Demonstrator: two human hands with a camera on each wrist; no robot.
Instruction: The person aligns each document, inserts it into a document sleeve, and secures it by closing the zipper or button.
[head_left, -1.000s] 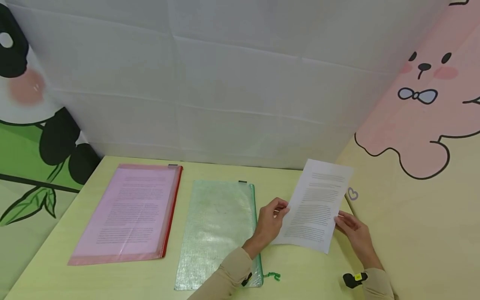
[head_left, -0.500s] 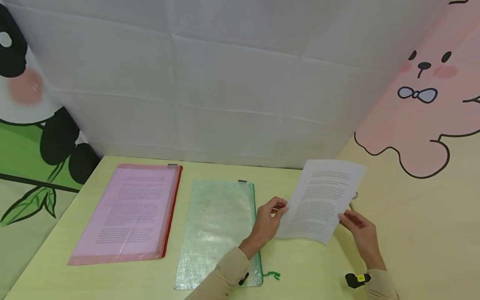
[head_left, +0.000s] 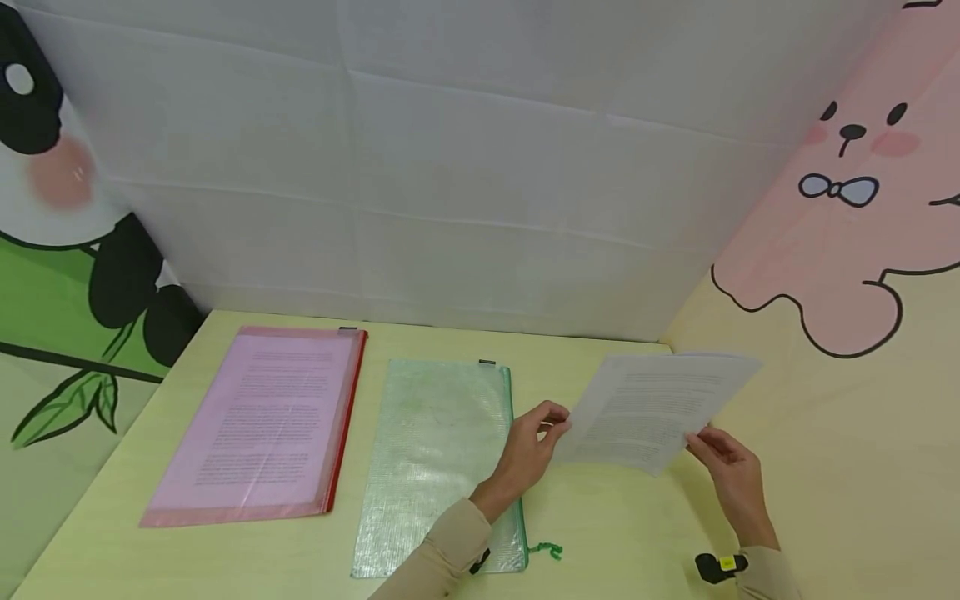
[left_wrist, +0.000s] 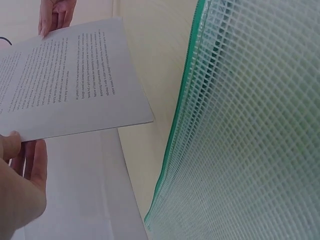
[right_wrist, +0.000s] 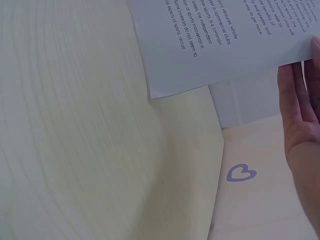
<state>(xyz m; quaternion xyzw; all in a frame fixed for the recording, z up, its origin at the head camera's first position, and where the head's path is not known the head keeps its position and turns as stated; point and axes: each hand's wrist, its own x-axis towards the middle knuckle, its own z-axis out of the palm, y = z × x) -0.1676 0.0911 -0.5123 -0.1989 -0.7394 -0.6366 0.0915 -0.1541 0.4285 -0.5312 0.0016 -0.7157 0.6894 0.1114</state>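
In the head view, printed paper (head_left: 652, 408) is held up off the table at the right, tilted, its far edge raised. It looks like a thin stack in the left wrist view. My left hand (head_left: 523, 454) pinches its left edge between thumb and fingers. At the opposite edge my right hand (head_left: 731, 483) pinches it too, the thumb on the printed face. Just left of the paper lies a green mesh zip pouch (head_left: 435, 467), zipper along its right side, partly covered by my left forearm. The pouch's mesh (left_wrist: 250, 120) fills the right of the left wrist view.
A pink zip pouch (head_left: 258, 417) with a red zipper and a printed page inside lies at the left of the pale yellow table (head_left: 592, 542). A white backdrop (head_left: 480, 167) rises behind, and cartoon-printed panels flank both sides. A green cord (head_left: 547, 550) trails from the green pouch.
The paper has tilted flatter, its far edge dropping and swinging to the right. My right hand has shifted slightly right and my left slightly left; both keep their pinch. The pouches stay put.
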